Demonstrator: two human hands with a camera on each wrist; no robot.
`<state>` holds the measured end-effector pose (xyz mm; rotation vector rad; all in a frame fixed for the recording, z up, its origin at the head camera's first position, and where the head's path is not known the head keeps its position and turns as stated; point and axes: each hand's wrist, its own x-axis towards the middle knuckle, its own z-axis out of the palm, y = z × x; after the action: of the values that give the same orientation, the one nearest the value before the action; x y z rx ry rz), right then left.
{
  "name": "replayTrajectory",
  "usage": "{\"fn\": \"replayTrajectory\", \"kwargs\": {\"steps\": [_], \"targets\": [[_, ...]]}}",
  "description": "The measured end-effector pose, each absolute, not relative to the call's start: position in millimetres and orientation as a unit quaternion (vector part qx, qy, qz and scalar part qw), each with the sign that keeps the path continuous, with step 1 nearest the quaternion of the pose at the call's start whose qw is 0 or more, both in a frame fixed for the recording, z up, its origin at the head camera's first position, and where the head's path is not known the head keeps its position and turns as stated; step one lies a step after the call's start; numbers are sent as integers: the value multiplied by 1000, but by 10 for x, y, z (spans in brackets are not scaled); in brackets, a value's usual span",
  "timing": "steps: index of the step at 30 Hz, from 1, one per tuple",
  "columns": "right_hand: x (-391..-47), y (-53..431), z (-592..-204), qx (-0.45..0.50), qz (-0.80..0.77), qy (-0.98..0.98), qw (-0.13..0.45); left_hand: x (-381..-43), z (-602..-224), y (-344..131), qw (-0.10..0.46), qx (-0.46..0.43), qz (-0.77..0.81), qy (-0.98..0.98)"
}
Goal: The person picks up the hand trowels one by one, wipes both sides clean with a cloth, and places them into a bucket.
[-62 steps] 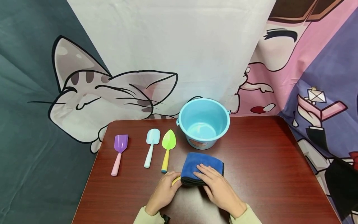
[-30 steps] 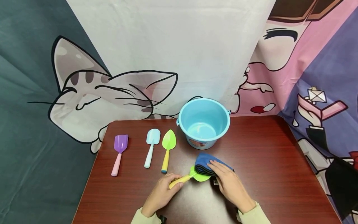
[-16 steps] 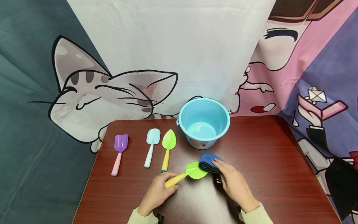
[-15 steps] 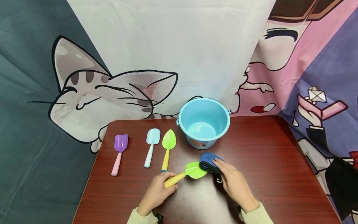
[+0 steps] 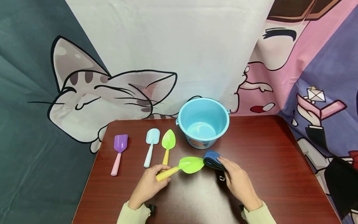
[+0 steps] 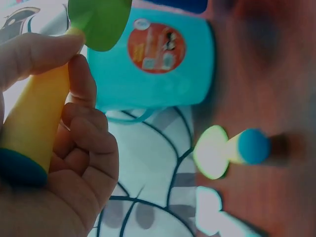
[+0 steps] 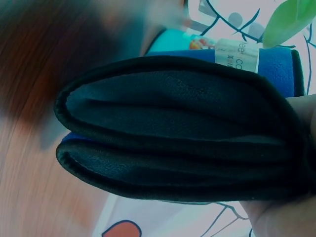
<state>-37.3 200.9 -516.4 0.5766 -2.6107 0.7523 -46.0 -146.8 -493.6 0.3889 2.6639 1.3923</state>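
Note:
My left hand (image 5: 149, 184) grips a small garden trowel (image 5: 191, 165) by its yellow handle, the green leaf-shaped blade pointing right. In the left wrist view, thumb and fingers wrap the yellow handle (image 6: 37, 113) with its blue end cap. My right hand (image 5: 240, 182) holds a folded blue cloth (image 5: 213, 157) with black edging just right of the blade tip. From the head view I cannot tell whether tip and cloth touch. The right wrist view shows the cloth's dark folds (image 7: 173, 103) close up, with a white label (image 7: 237, 57) on it.
A light blue bucket (image 5: 208, 143) stands at the table's back edge. Left of it lie a second green trowel (image 5: 168, 140), a light blue shovel (image 5: 153, 137) and a purple shovel (image 5: 121, 143) with a pink handle. A printed curtain hangs behind the brown table (image 5: 265, 149).
The cloth first covered the trowel blade; it has slid right, baring the whole blade. My left hand has moved left and slightly up with the trowel, while my right hand shifted right with the cloth.

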Motion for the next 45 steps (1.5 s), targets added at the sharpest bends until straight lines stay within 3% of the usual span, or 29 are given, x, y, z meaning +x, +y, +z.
{"fn": "replayTrajectory", "kwargs": {"steps": [14, 26, 31, 39, 45], "targets": [[-348, 2084, -5206, 187, 261, -931, 171, -878, -4412, -1481, 4, 171, 476, 863], [-331, 2099, -5203, 175, 257, -936, 165, -1435, -4049, -1212, -29, 135, 412, 901], [-330, 2093, -5213, 174, 257, -936, 167, -1641, -4007, -1068, -27, 137, 375, 917], [-336, 2077, -5232, 176, 257, -935, 172, -1969, -4072, -856, -76, 214, 268, 937], [-353, 2069, -5234, 176, 256, -935, 168, -2169, -4105, -678, -66, 226, 227, 945]]}}
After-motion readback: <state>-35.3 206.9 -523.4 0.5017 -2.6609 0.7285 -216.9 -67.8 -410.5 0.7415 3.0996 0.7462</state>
